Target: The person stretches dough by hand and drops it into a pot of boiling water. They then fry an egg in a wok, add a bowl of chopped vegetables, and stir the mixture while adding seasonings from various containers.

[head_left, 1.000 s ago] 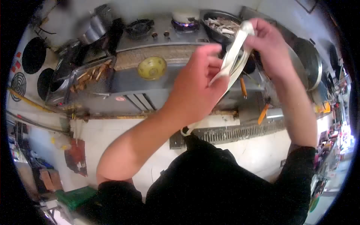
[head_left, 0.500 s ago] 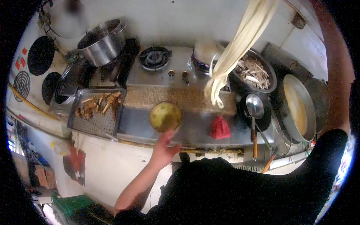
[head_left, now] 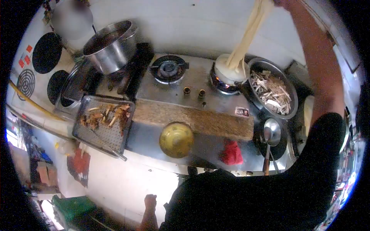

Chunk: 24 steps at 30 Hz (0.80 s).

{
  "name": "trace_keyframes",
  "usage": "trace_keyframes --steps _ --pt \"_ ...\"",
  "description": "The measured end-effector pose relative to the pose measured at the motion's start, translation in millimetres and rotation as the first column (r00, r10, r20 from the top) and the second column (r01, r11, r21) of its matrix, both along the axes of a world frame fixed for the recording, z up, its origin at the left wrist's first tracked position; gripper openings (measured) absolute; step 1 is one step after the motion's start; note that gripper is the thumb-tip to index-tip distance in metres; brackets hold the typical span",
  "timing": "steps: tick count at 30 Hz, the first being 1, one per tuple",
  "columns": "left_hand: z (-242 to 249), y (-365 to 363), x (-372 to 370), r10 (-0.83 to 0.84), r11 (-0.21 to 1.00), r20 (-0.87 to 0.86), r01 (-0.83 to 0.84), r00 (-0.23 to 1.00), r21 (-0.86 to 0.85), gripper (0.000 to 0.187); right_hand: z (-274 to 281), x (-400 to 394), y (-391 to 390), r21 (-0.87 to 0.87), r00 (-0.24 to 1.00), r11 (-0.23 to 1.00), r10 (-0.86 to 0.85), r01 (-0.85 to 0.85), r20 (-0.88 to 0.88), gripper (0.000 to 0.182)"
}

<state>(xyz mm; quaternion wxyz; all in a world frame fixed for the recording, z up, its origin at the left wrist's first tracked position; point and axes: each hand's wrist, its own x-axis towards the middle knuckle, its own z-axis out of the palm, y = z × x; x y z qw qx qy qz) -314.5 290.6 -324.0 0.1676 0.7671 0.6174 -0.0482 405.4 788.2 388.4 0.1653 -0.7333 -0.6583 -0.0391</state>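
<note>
High at the top edge, my right hand (head_left: 283,3) is closed on a bunch of long, pale, wide noodles (head_left: 251,36), partly cut off by the frame. The noodles hang down into a small pot (head_left: 226,77) with whitish contents, on a burner (head_left: 225,88) with a flame showing. Low down, away from the counter, my left hand (head_left: 150,201) is curled closed with nothing visible in it. A yellow metal bowl (head_left: 176,140) sits at the counter's front, and a red cloth (head_left: 231,153) lies to its right.
Mushroom-like strips fill a large steel bowl (head_left: 291,106) right of the pot. A ladle (head_left: 272,133) rests nearby. Left are an unlit burner (head_left: 168,70), a tall steel pot (head_left: 111,57) and a perforated tray (head_left: 94,136) holding brown pieces. A wooden board (head_left: 192,117) runs along the stove front.
The noodles have moved from hanging over the counter to hanging into the pot, and my right hand has come into view. My left hand has dropped away from the yellow bowl and curled closed.
</note>
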Motion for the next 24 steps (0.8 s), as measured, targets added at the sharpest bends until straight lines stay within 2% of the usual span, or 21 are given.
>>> trace_keyframes --steps 1,2,3,5,7,8,9,10,11,12,13,14,15,16,17,18,19,20,22,23,24 --pt "-5 -17 -15 0.004 1.000 -0.005 -0.004 1.000 -0.002 0.014 -24 0 12 -0.193 0.890 0.980 0.039 0.055 0.454 0.011" --pt "-6 -31 -26 0.119 0.986 0.012 -0.117 0.993 -0.115 0.013 -67 20 25 -0.072 0.947 0.964 0.264 -0.254 0.183 0.014" --pt "-4 -37 -31 0.234 0.948 0.019 -0.224 0.972 -0.225 0.013 -109 32 35 0.129 0.860 0.858 0.507 -0.497 -0.061 0.017" --pt "3 -46 -40 0.127 0.982 -0.052 -0.133 0.991 -0.137 0.013 -170 43 46 0.199 0.867 0.897 0.436 -0.395 -0.243 0.016" --pt "17 -56 -47 0.023 0.998 -0.134 -0.032 0.991 -0.060 0.012 -202 56 55 -0.082 0.915 0.915 0.382 -0.394 -0.134 0.014" --pt "31 -55 -44 0.069 0.996 -0.108 -0.075 0.992 -0.058 0.012 -223 69 65 -0.222 0.843 0.848 0.517 -0.481 0.150 0.015" --pt "42 -54 -40 0.113 0.991 -0.084 -0.118 0.990 -0.055 0.013 -249 86 76 -0.376 0.668 0.774 0.632 -0.510 0.393 0.016" --pt "43 -58 -39 0.118 0.991 -0.092 -0.123 0.989 -0.054 0.013 -280 110 89 -0.250 0.448 0.553 0.813 -0.795 0.372 0.015" --pt "43 -62 -35 0.239 0.971 -0.014 -0.238 0.971 0.019 0.012 -306 125 98 -0.112 0.179 0.240 0.902 -0.964 0.393 0.014" --pt "39 -67 -34 0.349 0.932 0.072 -0.354 0.934 0.083 0.012 -324 114 96 -0.106 0.178 0.236 0.903 -0.966 0.391 0.014" --pt "33 -70 -33 0.354 0.930 0.066 -0.358 0.933 0.085 0.012 -341 95 84 -0.321 0.618 0.691 0.722 -0.647 0.310 0.013" --pt "29 -72 -33 0.514 0.856 0.285 -0.504 0.809 -0.113 0.016 -357 82 80 -0.525 0.884 0.844 0.323 -0.108 0.337 0.012" --pt "28 -76 -32 0.661 0.748 0.446 -0.574 0.604 -0.332 0.023 -377 89 86 -0.525 0.885 0.843 0.327 -0.115 0.331 0.012" --pt "35 -81 -23 0.593 0.804 0.360 -0.546 0.720 -0.234 0.032 -402 107 91 -0.483 0.766 0.871 0.374 -0.095 0.523 0.013" --pt "70 -70 0 0.597 0.802 0.352 -0.549 0.721 -0.236 0.032 -419 116 91 -0.437 0.608 0.896 0.394 -0.085 0.690 0.014" --pt "117 -49 29 0.675 0.737 0.301 -0.600 0.674 -0.310 0.033 -419 105 83 -0.441 0.611 0.893 0.397 -0.086 0.685 0.014" --pt "141 -41 41 0.743 0.665 0.245 -0.644 0.623 -0.378 0.033 -410 82 73 -0.286 0.666 0.954 0.268 -0.084 0.696 0.019" --pt "73 -79 7 0.527 0.849 0.258 -0.486 0.810 -0.209 0.033 -395 58 60 -0.121 0.716 0.990 0.133 -0.068 0.686 0.024" --pt "10 -117 -16 0.560 0.829 0.338 -0.507 0.757 -0.236 0.034 -361 11 15 0.127 0.978 0.986 0.078 -0.104 0.196 0.035" --pt "0 -123 -24 0.590 0.807 0.416 -0.526 0.692 -0.269 0.035 -340 -22 -22 0.109 0.977 0.986 0.107 -0.129 0.185 0.038" --pt "44 -110 -5 0.394 0.917 0.329 -0.389 0.858 -0.084 0.029 -319 -58 -65 0.091 0.976 0.984 0.133 -0.151 0.174 0.042"
